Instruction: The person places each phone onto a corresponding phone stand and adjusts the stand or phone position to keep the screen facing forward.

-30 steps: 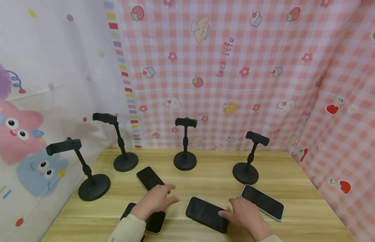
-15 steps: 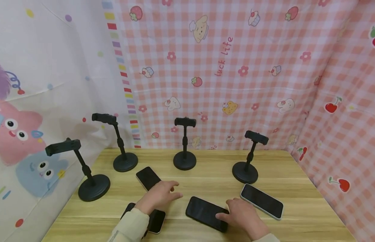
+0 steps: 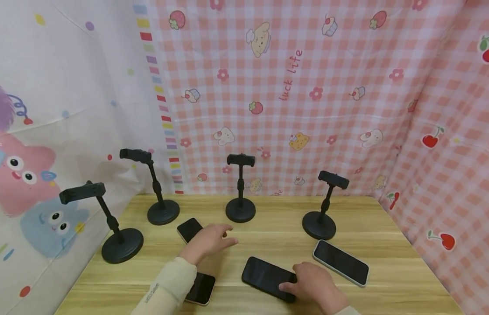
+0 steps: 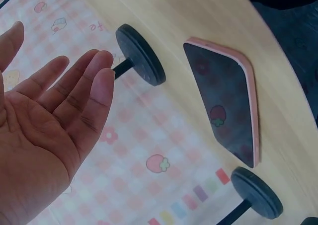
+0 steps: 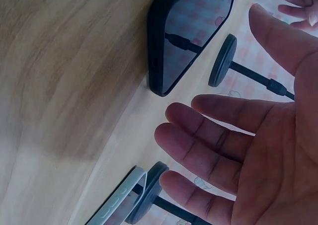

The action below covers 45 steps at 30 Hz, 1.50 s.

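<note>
My left hand (image 3: 208,239) hovers with loose fingers and nothing in its grasp, overlapping the far-left phone (image 3: 188,228) in the head view. That phone's edge looks pink beside the bare palm in the left wrist view (image 4: 223,98). My right hand (image 3: 314,282) hovers at the right end of a black-cased phone (image 3: 264,274), its thumb overlapping the screen from above. In the right wrist view the right hand's fingers (image 5: 198,153) are relaxed and spread, holding nothing. A pale-cased phone (image 3: 342,262) lies just beyond the right hand. Partly behind the left sleeve lies another phone (image 3: 203,288).
Several black phone stands with round bases line the back and left of the wooden table (image 3: 276,238): one at front left (image 3: 122,245), one at back left (image 3: 163,211), one in the middle (image 3: 240,210), one at right (image 3: 319,225). Printed curtains (image 3: 283,109) hang behind.
My left hand has moved forward over the table, covering more of the far-left phone. My right hand has shifted slightly left along the black-cased phone. The phones have stayed put.
</note>
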Each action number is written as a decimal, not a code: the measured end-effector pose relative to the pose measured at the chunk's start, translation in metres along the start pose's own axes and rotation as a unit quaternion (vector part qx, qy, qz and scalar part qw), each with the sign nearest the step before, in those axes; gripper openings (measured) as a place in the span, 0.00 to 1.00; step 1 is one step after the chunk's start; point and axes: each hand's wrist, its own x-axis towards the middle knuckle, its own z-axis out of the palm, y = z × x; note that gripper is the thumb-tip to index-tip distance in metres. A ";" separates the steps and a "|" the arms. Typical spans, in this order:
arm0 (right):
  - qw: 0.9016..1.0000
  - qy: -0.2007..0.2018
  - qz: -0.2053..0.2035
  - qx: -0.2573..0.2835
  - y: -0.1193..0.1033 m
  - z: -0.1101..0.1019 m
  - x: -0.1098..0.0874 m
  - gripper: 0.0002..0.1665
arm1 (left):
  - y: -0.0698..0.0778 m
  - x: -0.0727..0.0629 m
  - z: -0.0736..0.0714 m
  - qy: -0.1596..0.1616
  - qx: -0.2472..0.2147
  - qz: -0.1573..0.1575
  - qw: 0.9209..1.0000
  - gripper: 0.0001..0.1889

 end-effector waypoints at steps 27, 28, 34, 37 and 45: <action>0.999 -0.023 0.020 0.012 -0.006 0.002 -0.005 0.29 | 0.007 0.031 -0.048 0.047 0.002 -0.036 0.998 0.29; 0.999 -0.027 0.022 0.012 -0.006 0.003 -0.005 0.28 | 0.007 0.032 -0.050 0.048 0.000 -0.038 0.998 0.29; 0.999 -0.038 0.032 0.012 -0.008 0.002 -0.006 0.28 | 0.008 0.036 -0.059 0.059 0.009 -0.045 0.997 0.31; 0.998 -0.041 0.036 0.014 -0.008 0.002 -0.006 0.28 | 0.010 0.038 -0.063 0.073 0.018 -0.033 0.997 0.31; 0.998 -0.044 0.038 0.021 -0.007 0.004 -0.007 0.28 | 0.013 0.046 -0.078 0.113 0.029 -0.011 0.993 0.31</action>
